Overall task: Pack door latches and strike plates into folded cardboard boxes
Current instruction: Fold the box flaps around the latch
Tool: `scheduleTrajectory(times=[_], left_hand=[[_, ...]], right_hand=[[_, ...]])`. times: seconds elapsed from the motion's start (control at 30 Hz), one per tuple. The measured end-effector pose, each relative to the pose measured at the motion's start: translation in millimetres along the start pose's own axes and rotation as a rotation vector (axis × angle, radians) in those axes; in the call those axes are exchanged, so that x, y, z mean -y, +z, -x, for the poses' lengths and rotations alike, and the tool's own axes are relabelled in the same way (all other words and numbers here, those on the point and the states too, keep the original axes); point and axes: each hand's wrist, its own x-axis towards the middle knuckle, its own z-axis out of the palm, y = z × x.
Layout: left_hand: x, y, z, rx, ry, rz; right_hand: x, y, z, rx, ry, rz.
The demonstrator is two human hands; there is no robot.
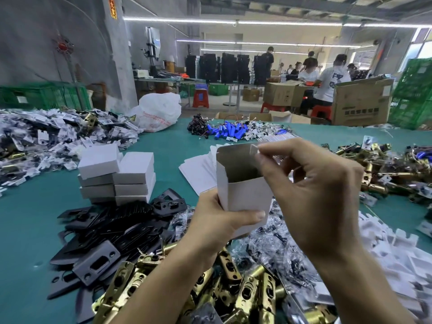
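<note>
Left grip (217, 220) curls round the lower half of one white cardboard box (243, 192), thumb across its front, holding it upright above the piles; right grip (311, 190) pinches the corner of its raised top flap between thumb and forefinger. One box in hand, mouth open, brown inside showing. Behind it, closed white boxes (117, 178) stand in two columns, roughly four high each, beside a fan of flat blanks (198, 169), too many to count. Black strike plates (112, 230) heap at my near left, brass latches (233, 288) under my wrists, clear bags of small dark parts (278, 242) just right of them. A second latch heap (385, 169) sits at far right, blue cylinders (231, 132) beyond. Bare teal tabletop (23, 218) opens along the left edge and between stack and blanks
</note>
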Motion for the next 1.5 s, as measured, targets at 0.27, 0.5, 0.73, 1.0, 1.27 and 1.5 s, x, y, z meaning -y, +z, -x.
scheduleTrajectory(times=[0.27,0.5,0.73,1.0,1.27,1.5], left_hand=[[1.8,5.0,1.3,-0.008,0.048,-0.097],[3.1,2.4,-0.9,-0.078,0.07,-0.153],[-6.0,-3.7,0.4,-0.138,0.028,-0.148],[-18.4,-12.3,0.0,-0.106,0.034,-0.153],[-30.8,-64.7,-9.3,-0.128,-0.05,-0.739],[-11.8,-96.1,-49.7,-0.156,-0.288,-1.583]], right_hand=[[-10.5,5.9,7.4,0.151,0.173,0.22],[-12.0,-0.5,3.4,0.523,0.417,0.295],[-20.1,0.1,6.8,0.513,0.457,-0.021],[-41.7,16.7,21.6,0.676,0.884,-0.579],[-55.4,13.2,21.8,0.411,0.822,-0.391],[-57.1,9.5,18.8,0.436,0.758,-0.319]])
